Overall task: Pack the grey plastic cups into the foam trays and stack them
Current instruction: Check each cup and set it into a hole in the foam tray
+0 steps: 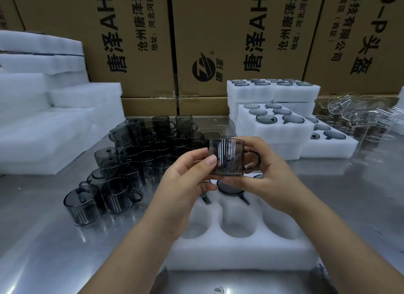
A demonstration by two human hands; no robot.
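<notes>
Both hands hold one grey see-through cup (229, 157) upright above a white foam tray (240, 252) at the table's front. My left hand (185, 184) pinches the cup's left wall with thumb and fingers. My right hand (266, 173) wraps round the handle side. The tray's near three round holes are empty; a seated cup (229, 187) shows in a far hole, partly hidden by my hands. A heap of loose grey cups (135, 160) lies to the left.
Filled foam trays (275, 123) are stacked at the back right, with clear plastic cups (358, 114) beside them. Empty foam trays (43, 110) pile up at the left. Cardboard boxes (196, 42) wall off the back of the shiny metal table (43, 239).
</notes>
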